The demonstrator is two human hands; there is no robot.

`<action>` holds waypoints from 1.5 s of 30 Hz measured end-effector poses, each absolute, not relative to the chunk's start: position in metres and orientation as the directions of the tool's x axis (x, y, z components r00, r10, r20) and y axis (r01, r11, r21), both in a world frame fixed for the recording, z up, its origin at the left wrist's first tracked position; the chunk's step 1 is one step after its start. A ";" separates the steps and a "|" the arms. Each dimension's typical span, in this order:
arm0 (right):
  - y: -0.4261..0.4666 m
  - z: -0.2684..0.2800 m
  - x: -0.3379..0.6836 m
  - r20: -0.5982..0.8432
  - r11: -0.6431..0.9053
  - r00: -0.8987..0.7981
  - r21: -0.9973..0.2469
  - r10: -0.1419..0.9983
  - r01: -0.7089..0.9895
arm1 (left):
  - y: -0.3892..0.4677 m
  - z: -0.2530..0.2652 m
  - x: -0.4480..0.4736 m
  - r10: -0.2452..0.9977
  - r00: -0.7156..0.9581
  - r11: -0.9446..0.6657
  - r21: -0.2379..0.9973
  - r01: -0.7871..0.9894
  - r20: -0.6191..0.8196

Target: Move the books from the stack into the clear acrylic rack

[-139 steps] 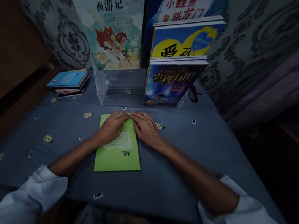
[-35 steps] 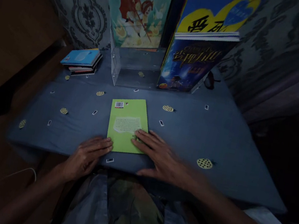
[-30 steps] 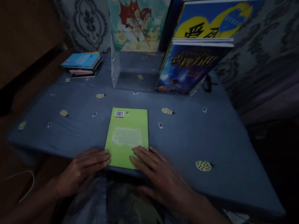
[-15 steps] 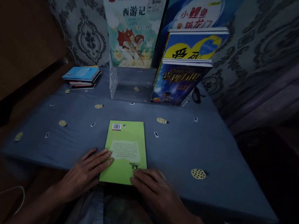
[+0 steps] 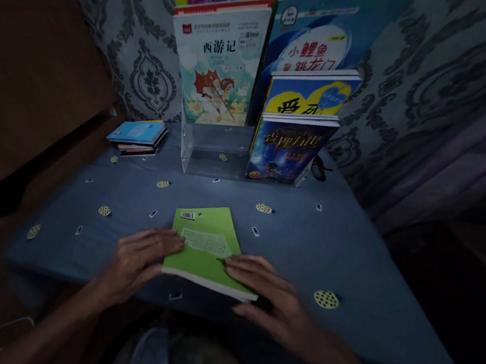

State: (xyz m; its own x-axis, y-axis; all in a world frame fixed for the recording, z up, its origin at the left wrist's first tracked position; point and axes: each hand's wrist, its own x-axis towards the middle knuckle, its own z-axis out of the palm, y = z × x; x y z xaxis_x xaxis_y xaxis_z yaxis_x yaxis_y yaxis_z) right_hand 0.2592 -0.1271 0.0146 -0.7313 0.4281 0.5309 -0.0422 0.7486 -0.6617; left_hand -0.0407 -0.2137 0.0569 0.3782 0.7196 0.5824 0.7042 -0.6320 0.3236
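A green paperback book with a barcode and a pale text panel facing up is in front of me. Its near edge tilts up off the table, showing the white pages, while the far end stays low. My left hand grips the left side, fingers over the cover and thumb beside the near corner. On the right side, my right hand lays its fingers across the cover, with the thumb below the edge. Under the book, the fingertips are hidden.
A blue cloth with pineapple prints covers the table. Toward the back, a clear acrylic stand holds several upright books, including a dark blue one. A small book stack lies at the back left, and dark glasses at the right.
The green book's near edge has risen from the table. My right hand has shifted slightly right and its thumb now shows below the edge. The view has tilted up slightly.
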 end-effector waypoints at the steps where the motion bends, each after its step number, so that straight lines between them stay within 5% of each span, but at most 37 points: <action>1: -0.122 0.016 0.257 0.535 0.740 -0.720 -0.672 0.442 -0.045 | -0.207 0.062 -0.040 0.717 0.336 -0.624 0.347 0.701 0.610; 11: -0.061 0.011 0.211 0.448 0.600 -0.603 -0.798 0.660 0.064 | -0.142 0.073 -0.050 0.825 -0.181 -0.318 0.705 0.634 0.536; 18: -0.035 0.009 0.187 0.422 0.560 -0.523 -0.817 0.741 0.135 | -0.111 0.061 -0.058 0.832 -0.239 -0.328 0.791 0.517 0.501; 24: -0.040 0.006 0.190 0.243 0.336 -0.521 -0.937 0.818 0.091 | -0.100 0.039 -0.063 0.889 -0.264 -0.224 0.860 0.459 0.373; 26: -0.042 0.000 0.194 0.191 0.339 -0.525 -0.919 0.829 0.200 | -0.100 0.028 -0.064 0.926 -0.213 -0.134 0.796 0.590 0.313; 29: -0.043 -0.009 0.199 0.215 0.461 -0.514 -0.783 0.831 0.418 | -0.102 0.016 -0.063 0.967 -0.135 0.019 0.468 0.884 0.215; 33: -0.043 -0.016 0.203 0.240 0.565 -0.568 -0.649 0.787 0.509 | -0.105 0.012 -0.058 0.982 -0.121 0.099 0.149 0.984 0.143; 40: -0.045 -0.021 0.203 0.353 0.710 -0.628 -0.487 0.693 0.509 | -0.095 -0.003 -0.068 0.933 0.038 -0.086 0.119 0.989 0.357; 45: -0.047 -0.020 0.203 0.369 0.731 -0.644 -0.478 0.670 0.487 | -0.085 -0.015 -0.077 0.929 0.078 -0.160 0.204 0.966 0.361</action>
State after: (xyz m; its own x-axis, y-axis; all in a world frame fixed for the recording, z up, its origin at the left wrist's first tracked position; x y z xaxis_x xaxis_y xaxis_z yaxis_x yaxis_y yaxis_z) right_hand 0.2034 -0.0465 -0.0204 -0.6444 0.6698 0.3690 0.4867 0.7314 -0.4776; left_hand -0.0772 -0.0852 -0.0149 0.0778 0.9294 0.3607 0.9658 -0.1601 0.2041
